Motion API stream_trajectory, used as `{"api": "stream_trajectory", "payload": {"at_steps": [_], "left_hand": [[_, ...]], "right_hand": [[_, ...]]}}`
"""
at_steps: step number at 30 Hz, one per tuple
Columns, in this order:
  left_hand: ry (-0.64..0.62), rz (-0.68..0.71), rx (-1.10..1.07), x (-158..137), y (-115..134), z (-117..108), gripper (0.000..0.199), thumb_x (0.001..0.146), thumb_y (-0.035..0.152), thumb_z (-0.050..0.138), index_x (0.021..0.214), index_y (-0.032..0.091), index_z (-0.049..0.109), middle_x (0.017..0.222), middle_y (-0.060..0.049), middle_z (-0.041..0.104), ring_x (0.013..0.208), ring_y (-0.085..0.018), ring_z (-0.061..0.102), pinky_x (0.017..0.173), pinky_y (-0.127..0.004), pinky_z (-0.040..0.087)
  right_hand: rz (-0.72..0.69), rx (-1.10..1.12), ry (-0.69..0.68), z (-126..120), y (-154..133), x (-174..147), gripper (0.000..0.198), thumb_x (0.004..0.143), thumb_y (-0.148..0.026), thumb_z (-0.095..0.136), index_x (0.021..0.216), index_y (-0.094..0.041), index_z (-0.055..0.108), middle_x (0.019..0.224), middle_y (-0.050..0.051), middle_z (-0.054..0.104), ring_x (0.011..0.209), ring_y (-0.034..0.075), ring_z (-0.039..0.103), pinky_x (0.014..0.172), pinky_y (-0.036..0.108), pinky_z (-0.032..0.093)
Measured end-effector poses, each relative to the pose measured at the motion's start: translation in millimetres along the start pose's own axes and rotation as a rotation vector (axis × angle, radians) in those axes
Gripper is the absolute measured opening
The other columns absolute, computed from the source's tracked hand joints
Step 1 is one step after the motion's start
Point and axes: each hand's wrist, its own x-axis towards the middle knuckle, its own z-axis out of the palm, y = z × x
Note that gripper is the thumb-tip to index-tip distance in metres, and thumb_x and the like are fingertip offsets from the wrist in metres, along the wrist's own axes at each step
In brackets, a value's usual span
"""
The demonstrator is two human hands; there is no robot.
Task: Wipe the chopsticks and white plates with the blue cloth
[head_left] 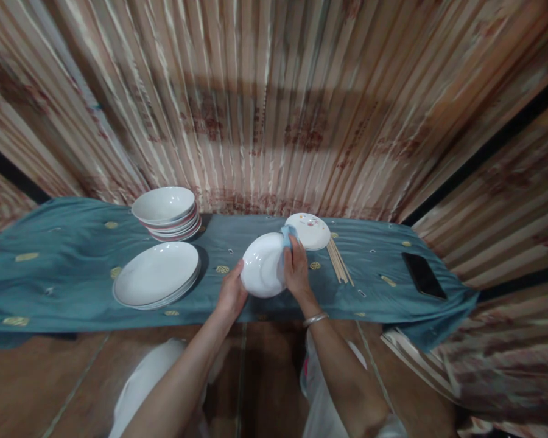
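A white plate (pixel 263 267) is held tilted over the middle of the cloth-covered table. My left hand (pixel 232 292) grips its left edge, fingers closed round the rim. At the opposite rim, my right hand (pixel 296 267) pinches a light blue cloth (pixel 288 231) against the plate. Just behind the right hand lies a white plate with a small floral print (pixel 313 228). Several wooden chopsticks (pixel 339 263) extend from beside that printed plate toward me.
Stacked bowls (pixel 167 207) with red bands stand at the back left, and stacked white plates (pixel 158 277) lie in front of them. A black phone (pixel 424 275) rests near the right end of the teal tablecloth (pixel 73 261). A pleated curtain (pixel 265 121) hangs behind the table.
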Motion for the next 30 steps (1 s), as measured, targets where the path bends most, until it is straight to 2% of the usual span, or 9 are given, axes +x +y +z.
{"api": "stream_trajectory", "payload": {"at_steps": [7, 13, 16, 20, 26, 30], "left_hand": [[0.054, -0.076, -0.06, 1, 5, 1, 0.029, 0.086, 0.024, 0.053, 0.105, 0.006, 0.066, 0.091, -0.014, 0.074, 0.095, -0.027, 0.068, 0.087, -0.038, 0.052], [0.091, -0.146, -0.117, 2, 9, -2, 0.036, 0.091, 0.024, 0.044, 0.119, 0.009, 0.061, 0.085, -0.01, 0.075, 0.093, -0.025, 0.069, 0.088, -0.039, 0.052], [0.129, -0.162, -0.117, 5, 8, -7, 0.036, 0.093, 0.025, 0.041, 0.12, 0.011, 0.061, 0.079, -0.009, 0.075, 0.091, -0.025, 0.069, 0.088, -0.039, 0.052], [0.155, -0.185, -0.106, 7, 7, -11, 0.035, 0.093, 0.027, 0.041, 0.117, 0.012, 0.063, 0.076, -0.007, 0.074, 0.087, -0.024, 0.069, 0.086, -0.038, 0.053], [0.281, -0.125, -0.116, 12, 8, -13, 0.029, 0.093, 0.022, 0.044, 0.108, 0.011, 0.066, 0.068, -0.003, 0.072, 0.062, -0.016, 0.066, 0.079, -0.028, 0.054], [0.308, -0.139, -0.134, 17, 4, -17, 0.03, 0.094, 0.023, 0.043, 0.109, 0.012, 0.065, 0.071, -0.004, 0.072, 0.064, -0.015, 0.066, 0.077, -0.027, 0.054]], "right_hand": [[0.021, 0.005, -0.027, 7, 15, -11, 0.054, 0.096, -0.042, 0.025, 0.138, -0.011, 0.039, 0.139, 0.017, 0.047, 0.131, 0.025, 0.04, 0.11, 0.051, 0.031], [0.094, -0.049, -0.09, 17, 22, -29, 0.058, 0.096, -0.047, 0.024, 0.141, -0.011, 0.036, 0.143, 0.019, 0.042, 0.135, 0.027, 0.036, 0.109, 0.053, 0.032], [0.141, -0.075, -0.141, 21, 21, -38, 0.062, 0.095, -0.05, 0.024, 0.142, -0.01, 0.034, 0.145, 0.02, 0.038, 0.137, 0.03, 0.032, 0.108, 0.055, 0.032], [0.137, -0.087, -0.153, 25, 19, -51, 0.062, 0.095, -0.05, 0.026, 0.144, -0.012, 0.031, 0.147, 0.019, 0.035, 0.139, 0.029, 0.029, 0.108, 0.053, 0.033], [0.131, -0.096, -0.199, 28, 17, -70, 0.06, 0.095, -0.048, 0.028, 0.143, -0.013, 0.033, 0.144, 0.02, 0.038, 0.137, 0.029, 0.032, 0.107, 0.052, 0.034], [0.12, -0.156, -0.236, 23, 11, -77, 0.061, 0.095, -0.047, 0.028, 0.144, -0.011, 0.031, 0.146, 0.02, 0.037, 0.138, 0.028, 0.029, 0.108, 0.053, 0.032]]}}
